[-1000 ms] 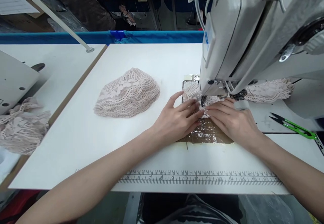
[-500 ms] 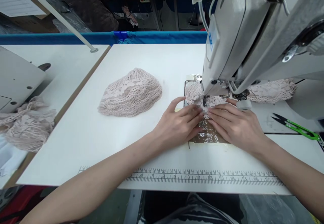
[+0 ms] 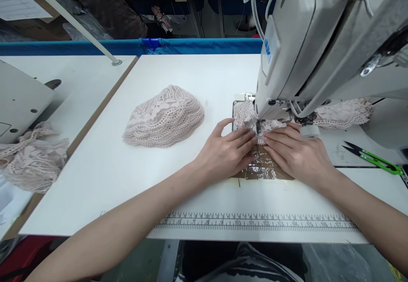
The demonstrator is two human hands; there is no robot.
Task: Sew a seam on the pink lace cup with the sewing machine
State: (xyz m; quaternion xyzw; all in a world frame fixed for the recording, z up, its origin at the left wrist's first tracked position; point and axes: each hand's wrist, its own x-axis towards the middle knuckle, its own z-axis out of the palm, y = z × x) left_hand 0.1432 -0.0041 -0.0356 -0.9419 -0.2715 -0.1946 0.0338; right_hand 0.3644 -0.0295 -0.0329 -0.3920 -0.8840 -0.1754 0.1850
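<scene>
A piece of pale pink lace [image 3: 244,114] lies under the presser foot [image 3: 258,126] of a sewing machine [image 3: 283,52]. Left of the foot, my left hand [image 3: 223,152] rests palm down with its fingers stretched out, the tips touching the lace's near edge. From the other side my right hand [image 3: 296,152] lies flat, its fingertips on the same lace close to the foot. Neither hand is wrapped round anything. Brown taped sheeting [image 3: 263,165] shows between the hands. My fingers and the machine head hide part of the lace.
A stack of lace pieces [image 3: 164,118] sits left of the machine. More lace [image 3: 346,114] lies behind the needle area, and green thread snips [image 3: 372,158] are at right. A printed ruler [image 3: 255,222] runs along the table's front edge. Another lace heap [image 3: 40,158] is far left.
The lace has shifted slightly away from me under the foot, and both hands have moved a little with it. The camera view has shifted slightly. The stack stays put.
</scene>
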